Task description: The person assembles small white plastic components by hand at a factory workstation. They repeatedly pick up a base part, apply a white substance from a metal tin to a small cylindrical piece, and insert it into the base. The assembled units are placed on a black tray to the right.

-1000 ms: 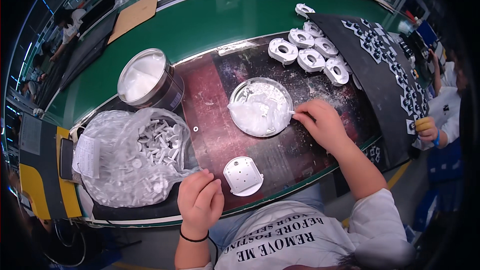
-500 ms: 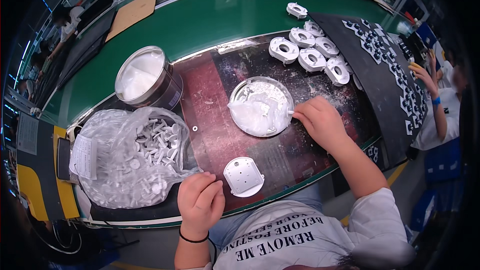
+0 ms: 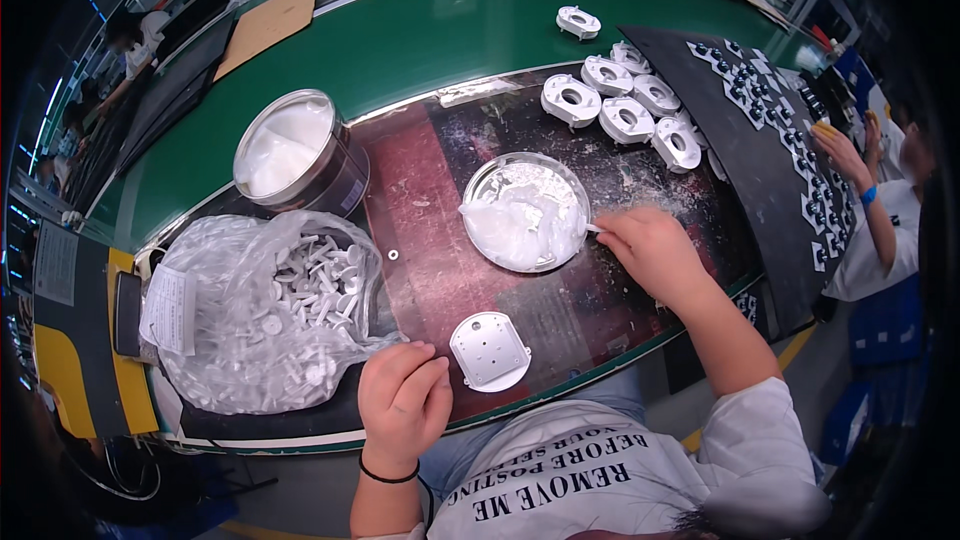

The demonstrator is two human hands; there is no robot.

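Between the fingertips of my right hand (image 3: 655,252) is a small white plastic peg (image 3: 595,228), mostly hidden by the fingers. Its tip meets the right rim of a round shallow dish (image 3: 487,252), which holds white translucent grease (image 3: 525,225). My left hand (image 3: 403,402) is closed in a pinch beside the loose edge of a clear plastic bag (image 3: 215,340); whatever it grips, if anything, is too small to make out. White mushroom-shaped pegs (image 3: 318,280) fill the bag. Just right of my left hand, a flat white plate (image 3: 490,351) with small holes lies on the table.
A tin (image 3: 325,175) of white grease stands behind the bag. A small white ring (image 3: 393,255) lies near it. Several white housings (image 3: 626,120) sit at the back right, beside a black board (image 3: 715,105) bearing small parts. At far right, a co-worker's hand (image 3: 838,150) hovers over the board.
My hands stay almost in place, the right one still at the dish rim. On the green surface, the lone white housing has shifted left. The co-worker's hand at right has moved lower.
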